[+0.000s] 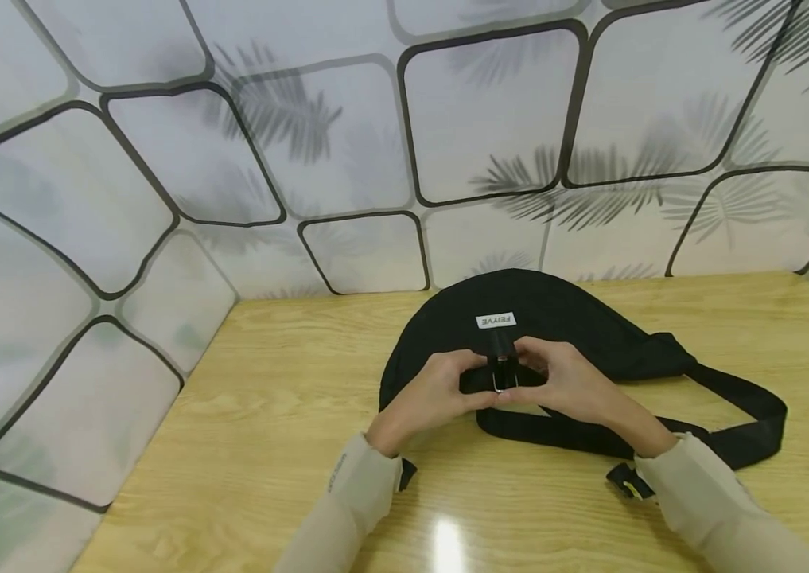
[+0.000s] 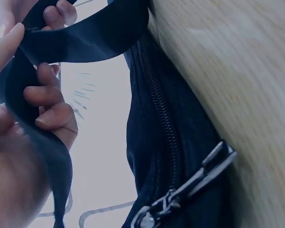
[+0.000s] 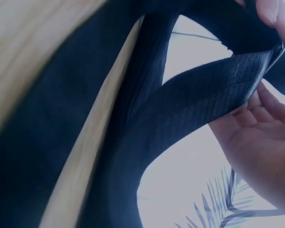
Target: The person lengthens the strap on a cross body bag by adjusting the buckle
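A black sling bag (image 1: 519, 298) with a white label (image 1: 496, 321) lies on the table. Over its lower edge, my two hands meet at a black strap (image 1: 501, 346) that runs through a small metal buckle (image 1: 506, 382). My left hand (image 1: 436, 390) pinches the strap from the left, and in the left wrist view the webbing (image 2: 85, 40) loops past its curled fingers. From the other side my right hand (image 1: 572, 382) grips at the buckle, with thumb and fingers around the strap (image 3: 213, 90) in the right wrist view. A zipper (image 2: 156, 104) with a metal pull shows on the bag.
Another stretch of strap (image 1: 748, 442) loops over the wooden table (image 1: 289, 398) to the right. Dark wrist gear (image 1: 629, 481) sits at the right sleeve. A patterned curtain (image 1: 354, 143) stands behind and at the left.
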A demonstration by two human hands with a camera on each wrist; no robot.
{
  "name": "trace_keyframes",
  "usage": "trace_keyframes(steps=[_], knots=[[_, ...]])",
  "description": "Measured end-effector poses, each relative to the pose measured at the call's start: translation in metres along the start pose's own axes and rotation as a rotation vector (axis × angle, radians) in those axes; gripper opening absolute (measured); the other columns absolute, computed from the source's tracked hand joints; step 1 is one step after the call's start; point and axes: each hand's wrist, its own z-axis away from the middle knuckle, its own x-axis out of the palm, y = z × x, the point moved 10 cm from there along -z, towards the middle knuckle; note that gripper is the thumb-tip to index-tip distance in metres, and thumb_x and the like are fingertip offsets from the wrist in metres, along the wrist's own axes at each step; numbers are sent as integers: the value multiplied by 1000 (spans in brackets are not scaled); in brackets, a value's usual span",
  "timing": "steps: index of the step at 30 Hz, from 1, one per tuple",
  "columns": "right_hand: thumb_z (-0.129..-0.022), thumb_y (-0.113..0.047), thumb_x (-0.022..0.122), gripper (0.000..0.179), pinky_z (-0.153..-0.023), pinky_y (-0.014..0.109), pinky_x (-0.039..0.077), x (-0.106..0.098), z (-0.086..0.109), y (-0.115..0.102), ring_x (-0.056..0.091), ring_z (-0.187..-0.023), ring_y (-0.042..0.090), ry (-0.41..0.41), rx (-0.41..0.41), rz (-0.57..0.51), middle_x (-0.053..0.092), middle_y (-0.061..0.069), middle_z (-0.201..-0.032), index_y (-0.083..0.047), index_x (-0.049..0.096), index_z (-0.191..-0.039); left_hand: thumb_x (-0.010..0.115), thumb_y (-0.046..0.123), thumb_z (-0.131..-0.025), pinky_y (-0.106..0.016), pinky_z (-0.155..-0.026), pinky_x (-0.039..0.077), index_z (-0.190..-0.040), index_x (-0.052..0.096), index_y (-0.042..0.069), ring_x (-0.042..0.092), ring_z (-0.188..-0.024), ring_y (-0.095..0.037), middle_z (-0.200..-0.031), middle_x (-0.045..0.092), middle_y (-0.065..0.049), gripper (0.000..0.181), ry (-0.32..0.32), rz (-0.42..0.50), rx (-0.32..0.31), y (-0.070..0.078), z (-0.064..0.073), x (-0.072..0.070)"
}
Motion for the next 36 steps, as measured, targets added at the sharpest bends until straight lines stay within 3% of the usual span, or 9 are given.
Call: trace_keyframes(steps=[7,13,21,36], knots=[[-85,-15,85,36,-75,40,53,-3,4,-1,68,-88,14,-21,-40,42,72,-2,-101,-3,67,-114,78,19,-93,-19,-86,48,-127,68,1,61,-105,-8,-121,69,-7,40,-12,-51,3,0,2,0],[-83,-13,86,40,-75,38,56,-10,6,-1,67,-87,14,-23,-53,56,70,-2,-99,0,66,-116,79,19,-92,-18,-79,48,-125,69,0,60,-96,-8,-117,69,-8,39,-11,-72,23,0,2,-2],[-84,-15,86,41,-79,42,56,-22,10,6,67,-89,15,-24,0,98,69,-1,-100,1,66,-116,79,18,-92,-21,-83,48,-123,70,-1,62,-98,-12,-114,70,-8,38,-1,-92,57,0,3,-7],[-84,-17,86,45,-80,44,55,-42,22,14,65,-92,16,8,50,167,69,2,-106,0,66,-120,80,19,-91,-23,-87,49,-124,69,0,63,-100,-13,-113,70,-8,41,14,-85,32,-2,9,-16]])
